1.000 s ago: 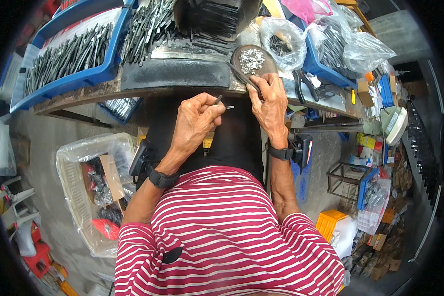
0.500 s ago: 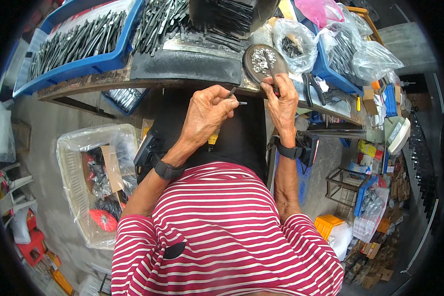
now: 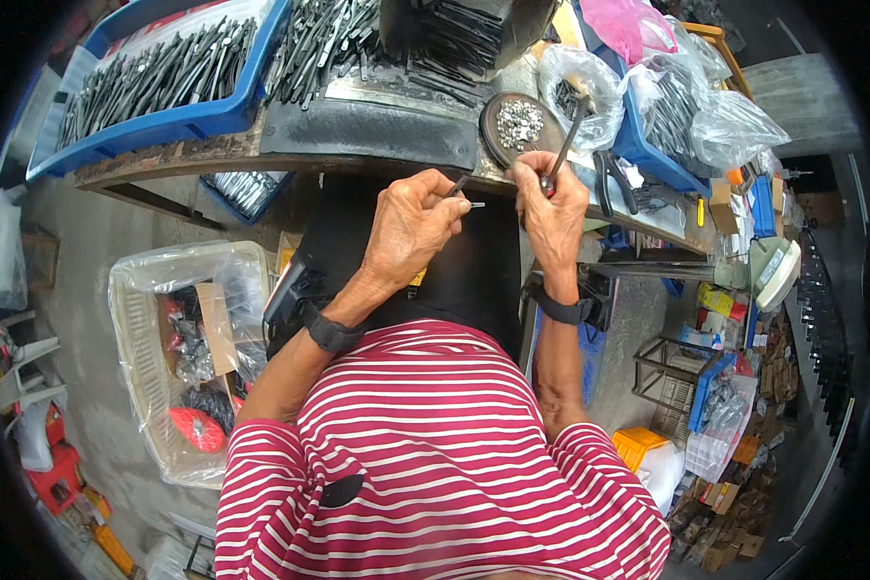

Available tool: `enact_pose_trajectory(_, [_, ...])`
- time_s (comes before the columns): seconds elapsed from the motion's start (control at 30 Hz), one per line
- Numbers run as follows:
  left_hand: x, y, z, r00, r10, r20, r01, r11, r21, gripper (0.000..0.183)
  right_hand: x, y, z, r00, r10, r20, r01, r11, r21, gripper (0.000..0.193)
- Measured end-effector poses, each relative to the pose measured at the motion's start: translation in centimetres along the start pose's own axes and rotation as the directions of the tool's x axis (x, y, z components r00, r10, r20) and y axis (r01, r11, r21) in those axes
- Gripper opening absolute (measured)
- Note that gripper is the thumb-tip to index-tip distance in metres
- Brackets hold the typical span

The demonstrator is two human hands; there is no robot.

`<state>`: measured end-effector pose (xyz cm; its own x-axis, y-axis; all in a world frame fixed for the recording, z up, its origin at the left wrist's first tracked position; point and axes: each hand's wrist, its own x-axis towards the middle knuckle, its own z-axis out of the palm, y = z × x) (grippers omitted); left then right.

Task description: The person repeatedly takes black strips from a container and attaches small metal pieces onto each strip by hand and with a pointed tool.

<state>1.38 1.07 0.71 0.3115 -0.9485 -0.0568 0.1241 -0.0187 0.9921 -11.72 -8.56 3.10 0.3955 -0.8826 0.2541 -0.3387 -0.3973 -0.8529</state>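
Just off the front edge of the worktop [image 3: 213, 159], our left hand [image 3: 411, 224] pinches a slim dark piece [image 3: 460, 185]; a small pale tip [image 3: 478, 204] pokes out below it. At that edge, our right hand [image 3: 551, 208] is closed around a thin dark tool [image 3: 568, 140], shaft pointing away from us. Just beyond, a round dish [image 3: 494, 145] holds small shiny bits [image 3: 519, 124].

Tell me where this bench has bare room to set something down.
The black mat on the front edge is bare, between the blue tray and the round dish. Behind it, dark strips crowd the bench; right of the dish, bags and a black-handled tool leave little room.
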Motion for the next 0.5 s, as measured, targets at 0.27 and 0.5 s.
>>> enact_pose_trajectory(0.27, [-0.2, 0.5, 0.1, 0.997, -0.006, -0.075, 0.001, 0.998, -0.069, 0.012, -2.0, -0.9, 4.0, 0.994, -0.105, -0.032, 0.110, 0.952, 0.287, 0.006])
enact_pose_trajectory(0.5, [-0.3, 0.5, 0.1, 0.993, -0.035, -0.115, 0.024, 0.995, -0.095, 0.015, -2.3, -1.5, 5.2, 0.993, -0.054, -0.104, 0.080, 0.960, 0.268, 0.007])
